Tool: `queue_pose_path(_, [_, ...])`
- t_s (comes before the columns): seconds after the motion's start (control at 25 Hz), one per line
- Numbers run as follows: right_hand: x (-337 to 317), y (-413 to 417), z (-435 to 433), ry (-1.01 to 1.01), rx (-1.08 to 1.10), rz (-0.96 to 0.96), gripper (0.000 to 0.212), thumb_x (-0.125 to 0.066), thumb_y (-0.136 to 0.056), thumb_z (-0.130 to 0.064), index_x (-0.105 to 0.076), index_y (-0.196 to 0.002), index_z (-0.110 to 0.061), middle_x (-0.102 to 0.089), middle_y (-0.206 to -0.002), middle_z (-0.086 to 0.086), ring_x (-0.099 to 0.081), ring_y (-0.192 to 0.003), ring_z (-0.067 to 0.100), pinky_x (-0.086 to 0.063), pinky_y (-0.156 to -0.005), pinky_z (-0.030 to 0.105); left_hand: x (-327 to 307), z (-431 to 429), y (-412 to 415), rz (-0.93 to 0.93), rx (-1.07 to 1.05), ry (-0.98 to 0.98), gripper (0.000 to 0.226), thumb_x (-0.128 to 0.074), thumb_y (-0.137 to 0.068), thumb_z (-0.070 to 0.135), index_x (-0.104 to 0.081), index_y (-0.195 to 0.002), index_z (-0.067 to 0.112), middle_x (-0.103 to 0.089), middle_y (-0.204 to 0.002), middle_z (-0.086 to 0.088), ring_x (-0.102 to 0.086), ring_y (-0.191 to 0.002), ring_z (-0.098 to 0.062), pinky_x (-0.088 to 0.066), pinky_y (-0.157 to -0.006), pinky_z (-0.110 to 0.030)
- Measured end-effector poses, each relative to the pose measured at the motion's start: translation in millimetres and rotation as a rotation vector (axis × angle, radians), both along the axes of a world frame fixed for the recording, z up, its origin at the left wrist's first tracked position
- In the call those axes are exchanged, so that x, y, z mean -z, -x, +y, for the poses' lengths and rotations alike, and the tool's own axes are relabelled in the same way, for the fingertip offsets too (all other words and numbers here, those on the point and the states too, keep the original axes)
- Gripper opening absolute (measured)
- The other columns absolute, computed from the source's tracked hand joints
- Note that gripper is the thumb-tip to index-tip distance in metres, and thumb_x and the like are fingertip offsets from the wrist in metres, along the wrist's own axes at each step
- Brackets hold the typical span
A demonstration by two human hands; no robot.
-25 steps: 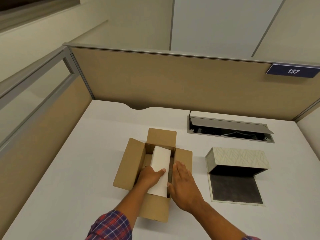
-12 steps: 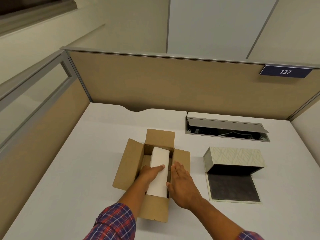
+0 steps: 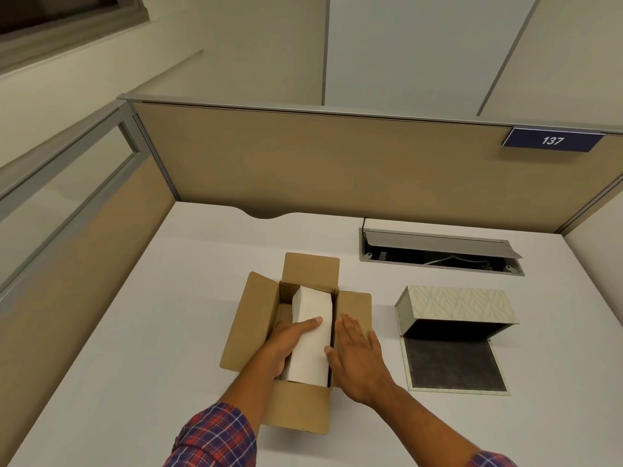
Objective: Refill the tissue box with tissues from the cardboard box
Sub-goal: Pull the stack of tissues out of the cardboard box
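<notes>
The stack of tissues sat partly raised in the open cardboard box near the middle of the table. The left hand gripped the stack's left side, thumb across the top. The right hand lay open, fingers flat on the right flap, thumb touching the stack.

Risk: a one-sided grip could let the soft, loose sheets fan out or sag. A lift against the box wall could drag the light box along.

The stack was a white, matte rectangular block with fine layered edges. The box was plain brown corrugated board, flaps spread. The tissue box stood well apart to the right, leaf-patterned, rigid, hinged open over a dark base panel
</notes>
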State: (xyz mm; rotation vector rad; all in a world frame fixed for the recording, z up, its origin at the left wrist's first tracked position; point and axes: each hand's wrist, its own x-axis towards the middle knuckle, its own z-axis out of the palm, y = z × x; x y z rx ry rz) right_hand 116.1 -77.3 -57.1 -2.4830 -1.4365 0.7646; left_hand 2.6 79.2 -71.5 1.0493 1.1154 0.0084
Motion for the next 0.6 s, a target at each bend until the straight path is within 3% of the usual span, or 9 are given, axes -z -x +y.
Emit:
queue_pose_path(0.2, [-7,2,3,0.004,0.013,0.026,0.072,-0.016,-0.108,-0.057,0.001,-0.167,-0.020,0.001,-0.178,0.000,0.002,-0.164,0.020,0.010,-0.128,0.049,-4,0,13,-0.058,-0.020,0.003,0.077,-0.091,-0.068,0.057,-0.073,-0.128,0.013,-0.084,-0.112,-0.014,-0.079,-0.106,-0.035,-0.060,-0.104,-0.057])
queue_pose_path(0.4, [-35,10,7,-0.089,0.097,0.074,0.064,-0.018,-0.111,-0.051,-0.012,-0.167,-0.021,-0.013,-0.177,0.000,-0.007,-0.163,0.021,0.006,-0.129,0.050,-32,15,40,-0.215,-0.102,0.146,0.070,-0.091,-0.074,0.055,-0.072,-0.129,0.017,-0.079,-0.123,-0.022,-0.077,-0.112,-0.042,-0.061,-0.098,-0.057])
queue_pose_path(0.52, [-68,20,10,-0.313,0.226,0.147,0.062,-0.021,-0.107,-0.060,-0.032,-0.159,-0.027,-0.035,-0.170,-0.002,-0.026,-0.158,0.021,-0.007,-0.132,0.052,-50,14,63,-0.415,-0.231,0.188,0.067,-0.092,-0.072,0.053,-0.075,-0.129,0.022,-0.077,-0.124,-0.024,-0.077,-0.109,-0.046,-0.061,-0.090,-0.061])
queue_pose_path(0.6, [-93,29,7,-0.405,0.289,0.286,0.074,-0.025,-0.097,-0.076,-0.033,-0.157,-0.033,-0.040,-0.165,-0.006,-0.037,-0.152,0.019,-0.024,-0.128,0.055,-60,6,69,-0.562,-0.300,0.168,0.070,-0.089,-0.074,0.053,-0.071,-0.136,0.025,-0.077,-0.122,-0.021,-0.078,-0.105,-0.043,-0.061,-0.087,-0.060])
